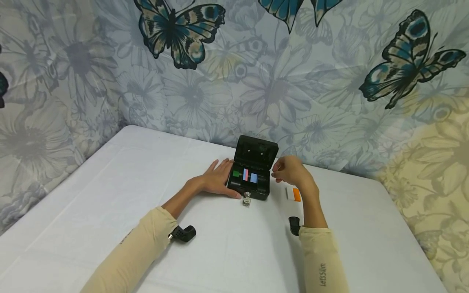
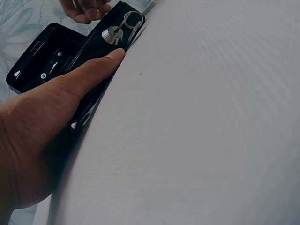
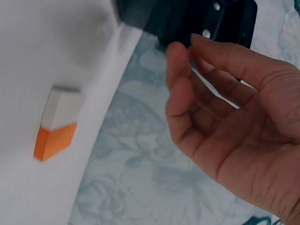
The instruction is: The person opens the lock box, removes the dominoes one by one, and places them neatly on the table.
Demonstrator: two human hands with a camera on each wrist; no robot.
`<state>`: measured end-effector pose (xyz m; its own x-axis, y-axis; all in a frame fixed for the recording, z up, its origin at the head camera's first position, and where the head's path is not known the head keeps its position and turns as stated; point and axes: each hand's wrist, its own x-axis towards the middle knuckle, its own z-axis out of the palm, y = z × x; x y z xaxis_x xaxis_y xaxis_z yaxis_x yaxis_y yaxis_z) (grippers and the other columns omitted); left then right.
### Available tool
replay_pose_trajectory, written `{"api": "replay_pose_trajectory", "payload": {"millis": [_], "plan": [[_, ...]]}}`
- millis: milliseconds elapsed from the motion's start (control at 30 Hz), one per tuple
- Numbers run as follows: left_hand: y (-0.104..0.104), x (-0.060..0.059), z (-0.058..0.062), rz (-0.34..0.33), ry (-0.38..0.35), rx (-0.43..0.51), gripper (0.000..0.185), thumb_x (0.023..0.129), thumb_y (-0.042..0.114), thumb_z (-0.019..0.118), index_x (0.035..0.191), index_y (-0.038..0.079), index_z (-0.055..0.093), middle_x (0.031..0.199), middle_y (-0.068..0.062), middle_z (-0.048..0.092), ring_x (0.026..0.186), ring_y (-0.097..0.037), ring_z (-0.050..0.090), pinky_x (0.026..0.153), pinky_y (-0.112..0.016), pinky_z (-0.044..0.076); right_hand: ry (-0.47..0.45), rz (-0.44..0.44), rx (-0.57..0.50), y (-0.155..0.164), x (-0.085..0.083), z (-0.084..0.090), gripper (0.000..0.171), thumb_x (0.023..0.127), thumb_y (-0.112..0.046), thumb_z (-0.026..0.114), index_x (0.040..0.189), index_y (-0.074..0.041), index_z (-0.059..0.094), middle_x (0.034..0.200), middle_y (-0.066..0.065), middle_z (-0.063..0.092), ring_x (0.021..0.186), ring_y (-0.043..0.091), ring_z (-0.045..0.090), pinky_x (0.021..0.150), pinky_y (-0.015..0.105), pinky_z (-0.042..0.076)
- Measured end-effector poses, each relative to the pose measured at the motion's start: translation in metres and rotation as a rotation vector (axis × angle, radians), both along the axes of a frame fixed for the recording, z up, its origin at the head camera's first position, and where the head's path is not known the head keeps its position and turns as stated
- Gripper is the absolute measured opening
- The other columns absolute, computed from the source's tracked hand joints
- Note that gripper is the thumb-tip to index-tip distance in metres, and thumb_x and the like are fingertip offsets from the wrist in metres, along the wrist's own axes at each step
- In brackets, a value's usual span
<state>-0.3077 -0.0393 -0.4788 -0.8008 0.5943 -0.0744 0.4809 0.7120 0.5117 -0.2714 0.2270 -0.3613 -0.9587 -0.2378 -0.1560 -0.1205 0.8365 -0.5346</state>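
Note:
A black cash box [image 1: 256, 189] stands on the table with its lid [image 1: 256, 152] raised. Inside lie a green piece [image 1: 236, 173], a pink-and-blue striped piece [image 1: 245, 175] and a light blue piece [image 1: 254, 178]. Keys on a ring [image 1: 246, 201] hang from the front lock [image 2: 112, 35]. My left hand [image 1: 216, 179] rests against the box's left side, fingers spread and thumb along the front. Just right of the box is my right hand [image 1: 291, 171], its fingers loosely bent; in the right wrist view, nothing shows between thumb and fingertips.
A white-and-orange block [image 1: 293, 194], like an eraser, lies on the table right of the box. White cloth covers the table [image 1: 220, 252]. Behind its far edge hangs a flower-and-butterfly backdrop [image 1: 278, 89]. Dark wrist devices [image 1: 185, 233] extend from both sleeves.

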Motion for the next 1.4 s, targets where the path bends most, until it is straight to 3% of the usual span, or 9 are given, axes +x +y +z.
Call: {"api": "replay_pose_trajectory", "payload": {"millis": [233,467,900,1067,1267,1400], "plan": [[0.0,-0.002,-0.003,0.008,0.006,-0.014,0.129,0.078,0.073,0.074,0.169,0.013,0.004,0.178,-0.009,0.009,0.167,-0.028,-0.002,0.134,-0.053,-0.007,0.063,0.056,-0.088,-0.022,-0.002,-0.01,0.012,0.095,0.003,0.068,0.105,0.01,0.069,0.095,0.023,0.077,0.084,0.033,0.078,0.081,0.039,0.059],[0.0,-0.004,-0.004,0.003,0.009,0.006,0.127,0.078,0.073,0.074,0.169,0.014,0.008,0.178,-0.008,0.011,0.167,-0.029,0.001,0.134,-0.055,-0.004,0.092,0.009,-0.076,-0.039,-0.002,-0.018,0.013,0.093,0.005,0.069,0.106,0.009,0.07,0.095,0.021,0.077,0.085,0.03,0.077,0.076,0.035,0.059],[0.0,-0.006,-0.009,0.005,0.025,-0.002,0.125,0.078,0.074,0.074,0.168,0.016,0.011,0.178,-0.005,0.011,0.167,-0.027,0.001,0.134,-0.054,-0.005,0.193,-0.14,0.172,-0.062,0.001,-0.041,0.021,0.091,-0.006,0.079,0.107,0.003,0.068,0.101,0.021,0.074,0.076,0.029,0.067,0.073,0.044,0.059],[0.002,-0.006,-0.007,0.005,0.011,0.006,0.126,0.077,0.073,0.075,0.168,0.015,0.01,0.178,-0.007,0.012,0.167,-0.028,0.0,0.134,-0.055,-0.005,0.235,-0.17,0.252,-0.068,0.003,-0.045,0.035,0.091,-0.017,0.083,0.114,0.001,0.066,0.11,0.024,0.076,0.092,0.039,0.074,0.085,0.054,0.06],[0.001,-0.004,-0.005,0.004,0.0,0.009,0.128,0.076,0.074,0.074,0.169,0.016,0.008,0.178,-0.006,0.01,0.167,-0.028,-0.001,0.134,-0.055,-0.005,0.244,-0.156,0.299,-0.07,0.005,-0.047,0.036,0.091,-0.024,0.083,0.112,-0.001,0.064,0.107,0.023,0.077,0.095,0.042,0.075,0.085,0.057,0.06],[0.001,-0.004,-0.007,0.009,0.001,0.003,0.128,0.077,0.074,0.074,0.169,0.016,0.007,0.178,-0.006,0.009,0.167,-0.028,-0.001,0.134,-0.055,-0.005,0.214,-0.121,0.262,-0.068,0.004,-0.046,0.032,0.093,-0.022,0.08,0.112,0.0,0.066,0.109,0.023,0.077,0.092,0.038,0.073,0.085,0.054,0.06]]}}
